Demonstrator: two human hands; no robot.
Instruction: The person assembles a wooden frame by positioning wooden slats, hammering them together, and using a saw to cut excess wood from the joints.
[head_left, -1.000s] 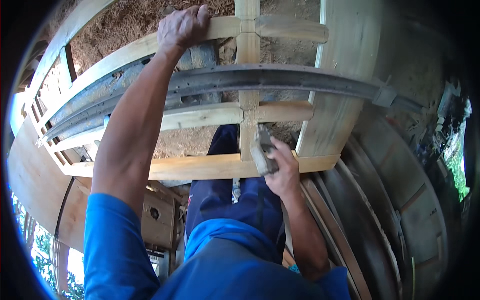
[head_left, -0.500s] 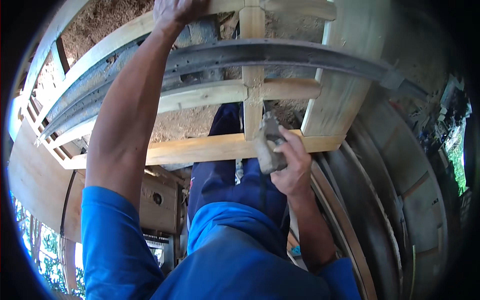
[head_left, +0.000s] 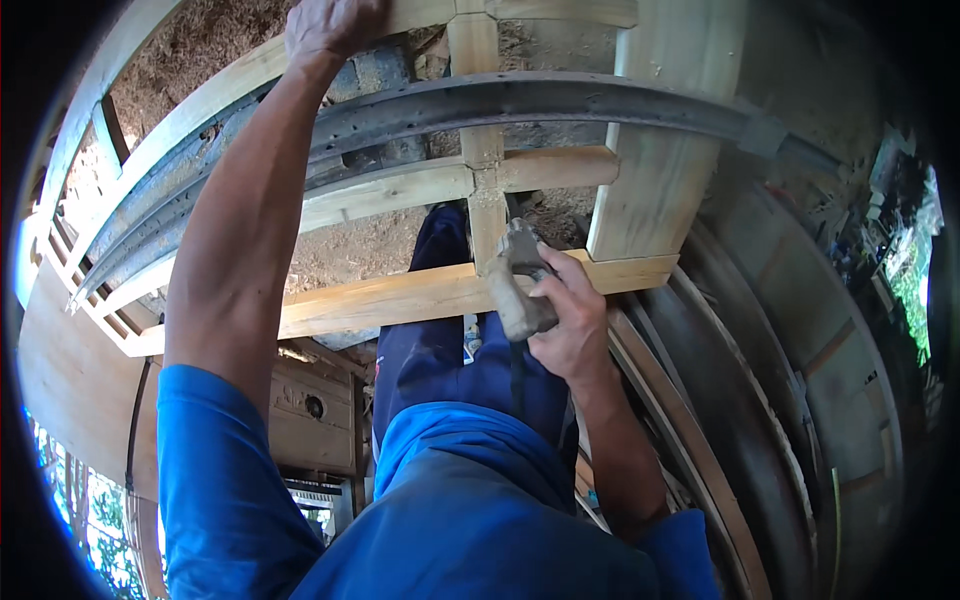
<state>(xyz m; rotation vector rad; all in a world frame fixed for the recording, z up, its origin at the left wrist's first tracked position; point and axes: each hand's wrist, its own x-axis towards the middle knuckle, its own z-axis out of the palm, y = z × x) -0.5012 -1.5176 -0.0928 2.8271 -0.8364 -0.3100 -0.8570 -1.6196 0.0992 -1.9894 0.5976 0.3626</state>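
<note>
My right hand [head_left: 572, 318] is wrapped around the worn grey loop handle of what looks like a handsaw [head_left: 520, 322]. Its blade is nearly edge-on and mostly hidden. The handle stands over the near rail [head_left: 400, 301] of a pale wooden frame, where a short upright piece [head_left: 484, 215] meets it. At the top edge of the picture, my left hand [head_left: 332, 28] grips the frame's far rail [head_left: 425, 12]; its fingertips are partly hidden. Notched crosspieces [head_left: 560, 169] join the upright piece, with sawdust around the joint.
A long dark curved metal bar [head_left: 540, 100] crosses the frame. On the right, a wide board [head_left: 655, 190] adjoins the rail, and long planks and panels [head_left: 740, 370] lean beyond it. A wooden cabinet [head_left: 312, 405] stands lower left. Sawdust covers the ground [head_left: 350, 245].
The view has shifted slightly, so the frame appears a little farther left. My right hand keeps the handle near the same joint, and my left hand stays on the far rail.
</note>
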